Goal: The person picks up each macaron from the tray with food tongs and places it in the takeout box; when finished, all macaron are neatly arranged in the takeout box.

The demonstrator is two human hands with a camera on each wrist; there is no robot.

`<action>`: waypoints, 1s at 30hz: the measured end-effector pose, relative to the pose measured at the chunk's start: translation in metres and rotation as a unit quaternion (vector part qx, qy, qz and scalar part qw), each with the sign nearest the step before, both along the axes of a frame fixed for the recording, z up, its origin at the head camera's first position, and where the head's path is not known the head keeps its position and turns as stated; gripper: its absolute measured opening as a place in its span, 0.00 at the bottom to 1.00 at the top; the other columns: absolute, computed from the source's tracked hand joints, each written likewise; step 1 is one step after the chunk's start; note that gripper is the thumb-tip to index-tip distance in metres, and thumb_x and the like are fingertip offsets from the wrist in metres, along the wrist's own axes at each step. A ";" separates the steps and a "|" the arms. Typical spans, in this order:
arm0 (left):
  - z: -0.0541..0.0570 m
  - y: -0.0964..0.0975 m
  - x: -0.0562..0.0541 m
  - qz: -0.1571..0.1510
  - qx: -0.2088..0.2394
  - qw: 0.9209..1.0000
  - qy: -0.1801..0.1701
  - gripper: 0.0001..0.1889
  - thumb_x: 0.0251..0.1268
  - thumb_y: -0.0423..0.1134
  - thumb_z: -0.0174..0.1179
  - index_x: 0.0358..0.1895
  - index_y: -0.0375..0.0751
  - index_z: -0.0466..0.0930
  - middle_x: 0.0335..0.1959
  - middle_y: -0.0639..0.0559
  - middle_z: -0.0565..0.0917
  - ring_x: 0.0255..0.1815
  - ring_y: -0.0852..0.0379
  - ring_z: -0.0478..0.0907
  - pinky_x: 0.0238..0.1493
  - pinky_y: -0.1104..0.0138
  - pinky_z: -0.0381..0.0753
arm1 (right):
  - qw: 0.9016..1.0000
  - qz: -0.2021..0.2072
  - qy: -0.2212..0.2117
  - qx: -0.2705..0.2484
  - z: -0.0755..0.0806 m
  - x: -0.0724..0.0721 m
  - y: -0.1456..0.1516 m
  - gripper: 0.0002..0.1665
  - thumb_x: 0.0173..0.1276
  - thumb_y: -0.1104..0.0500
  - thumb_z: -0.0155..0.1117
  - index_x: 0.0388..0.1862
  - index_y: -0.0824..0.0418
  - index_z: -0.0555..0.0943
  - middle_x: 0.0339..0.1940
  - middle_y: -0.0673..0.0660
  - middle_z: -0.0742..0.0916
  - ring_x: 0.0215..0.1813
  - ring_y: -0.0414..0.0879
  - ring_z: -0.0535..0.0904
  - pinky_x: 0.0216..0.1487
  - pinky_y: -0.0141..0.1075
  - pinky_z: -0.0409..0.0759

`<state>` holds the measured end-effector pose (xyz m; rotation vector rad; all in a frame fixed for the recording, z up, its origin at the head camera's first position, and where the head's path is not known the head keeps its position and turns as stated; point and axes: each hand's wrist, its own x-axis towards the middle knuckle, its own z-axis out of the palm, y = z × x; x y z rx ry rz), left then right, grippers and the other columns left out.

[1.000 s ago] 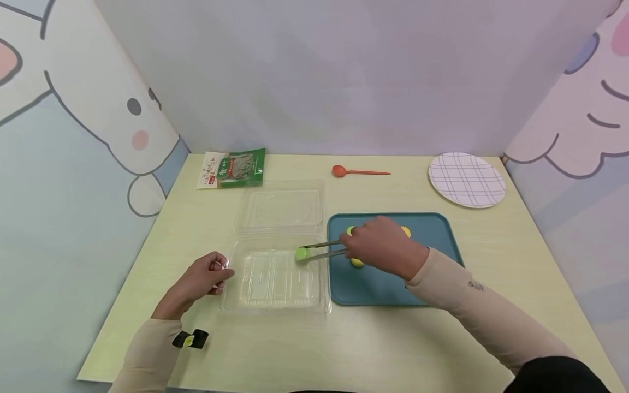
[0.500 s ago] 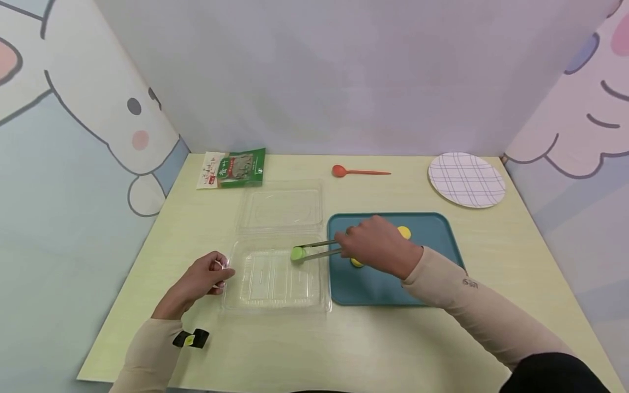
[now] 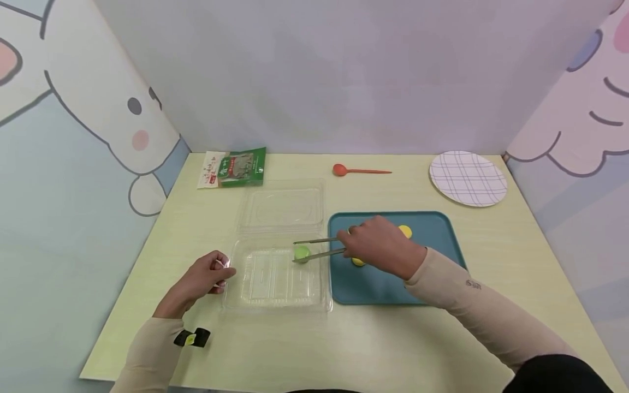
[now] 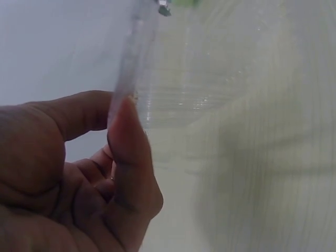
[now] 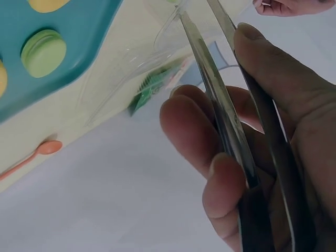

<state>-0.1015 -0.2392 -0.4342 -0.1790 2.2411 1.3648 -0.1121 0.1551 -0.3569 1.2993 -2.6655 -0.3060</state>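
In the head view, my left hand (image 3: pixel 202 281) pinches the left rim of a clear plastic clamshell container (image 3: pixel 275 310). The left wrist view shows thumb and finger on that rim. My right hand (image 3: pixel 384 245) holds metal tongs (image 5: pixel 223 113) that reach over the container's right side. Their arms are spread, one on each side of a green macaron (image 3: pixel 302 252) in the container's upper right part. Under my right hand lies a blue tray (image 3: pixel 398 292). Yellow macarons (image 3: pixel 405 231) and another green macaron (image 5: pixel 43 53) lie on it, partly hidden by the hand in the head view.
The container's lid (image 3: pixel 282 207) lies folded back behind its base. Farther back are a green-and-white packet (image 3: pixel 233 168), a red spoon (image 3: pixel 361 171) and a checked plate (image 3: pixel 468 179). Walls (image 3: pixel 334 82) close off the table's back and sides.
The tongs' arms have spread apart from the green macaron, which now lies between them in the container. My right hand moved slightly left, then back right. The left hand kept its place.
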 end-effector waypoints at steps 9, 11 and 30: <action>0.003 -0.001 0.000 -0.006 0.013 1.000 -0.001 0.12 0.73 0.35 0.60 0.43 0.34 0.65 0.26 0.50 0.69 0.28 0.56 0.71 0.29 0.65 0.77 | 0.998 0.004 -0.006 -0.057 -0.019 0.005 0.013 0.24 0.59 0.45 0.78 0.35 0.58 0.74 0.16 0.48 0.75 0.14 0.40 0.66 0.14 0.30 0.59; 0.003 -0.001 0.000 -0.004 0.011 1.000 -0.003 0.12 0.73 0.35 0.60 0.43 0.34 0.65 0.26 0.50 0.69 0.28 0.56 0.70 0.29 0.65 0.77 | 0.997 -0.001 -0.018 -0.074 -0.023 0.007 0.014 0.24 0.59 0.47 0.79 0.37 0.59 0.74 0.18 0.49 0.77 0.15 0.40 0.67 0.14 0.30 0.60; 0.004 -0.002 0.001 -0.012 0.023 1.000 -0.006 0.12 0.74 0.35 0.59 0.44 0.34 0.65 0.26 0.50 0.69 0.28 0.56 0.70 0.29 0.64 0.77 | 0.984 -0.045 -0.058 -0.159 -0.053 0.020 0.035 0.28 0.62 0.49 0.77 0.55 0.59 0.76 0.28 0.50 0.83 0.16 0.38 0.66 0.14 0.30 0.61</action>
